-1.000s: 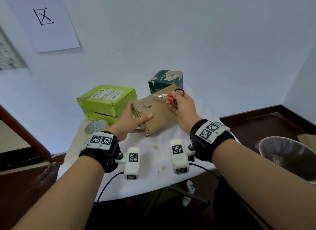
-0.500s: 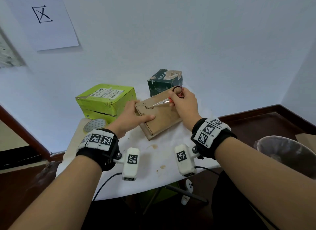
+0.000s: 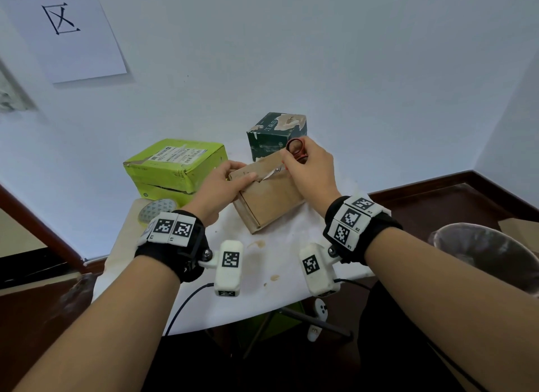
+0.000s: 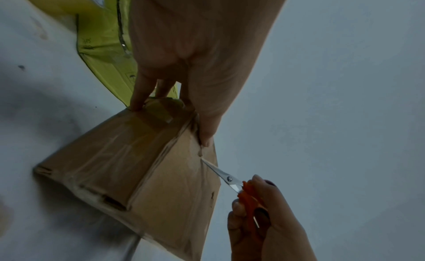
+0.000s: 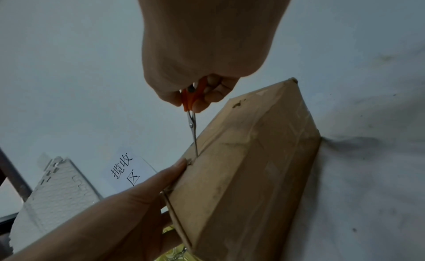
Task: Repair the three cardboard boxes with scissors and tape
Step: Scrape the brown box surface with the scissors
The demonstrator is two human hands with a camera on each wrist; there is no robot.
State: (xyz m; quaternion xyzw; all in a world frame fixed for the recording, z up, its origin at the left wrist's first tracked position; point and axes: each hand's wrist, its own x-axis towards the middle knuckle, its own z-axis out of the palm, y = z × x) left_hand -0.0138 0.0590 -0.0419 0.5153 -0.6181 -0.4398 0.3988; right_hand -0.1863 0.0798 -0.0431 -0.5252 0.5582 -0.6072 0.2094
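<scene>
Scissors [image 3: 287, 161] tip at brown box [image 3: 271, 199] top edge, beside thumb.

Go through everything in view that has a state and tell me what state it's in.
Brown cardboard box: tilted on the table, taped, small holes.
Scissors: blades together, tip at the box.
Left hand: gripping the box.
Right hand: gripping the scissors.
Green box: closed, split along its side.
Dark green box: closed, surface torn.

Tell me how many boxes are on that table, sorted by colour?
Green-yellow box: 1
Dark green box: 1
Brown box: 1, gripped by the left hand while the right hand works scissors at it
Total: 3 boxes
</scene>
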